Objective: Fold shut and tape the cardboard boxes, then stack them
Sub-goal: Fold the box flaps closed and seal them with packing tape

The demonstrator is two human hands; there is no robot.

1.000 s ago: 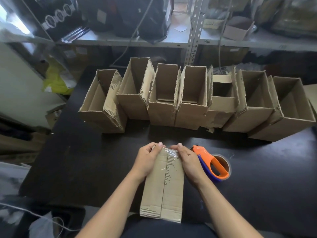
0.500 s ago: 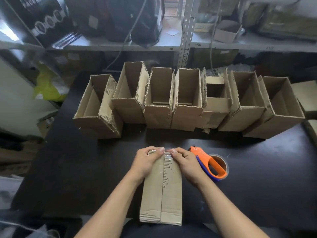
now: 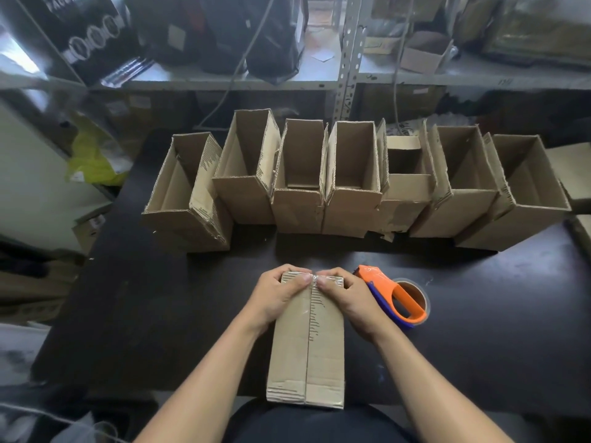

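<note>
Dark desk (image 3: 160, 314) before shelving carried seven open boxes (image 3: 348, 177). I curled both hands, left (image 3: 276, 297) and right (image 3: 350, 300), over the closed box (image 3: 307, 346), thumbs pressing tape (image 3: 311, 279) flat to seal its seam.

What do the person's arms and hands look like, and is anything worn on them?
Both forearms are bare, with no sleeves in view. The left hand and the right hand wear no gloves, and no rings, watch or bracelets are visible.

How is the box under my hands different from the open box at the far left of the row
The closed box has its flaps folded shut with clear tape at the far end; the far-left box stands open, flaps up. Both hands grip the closed box; the far-left box is untouched. Both are plain brown cardboard.
</note>
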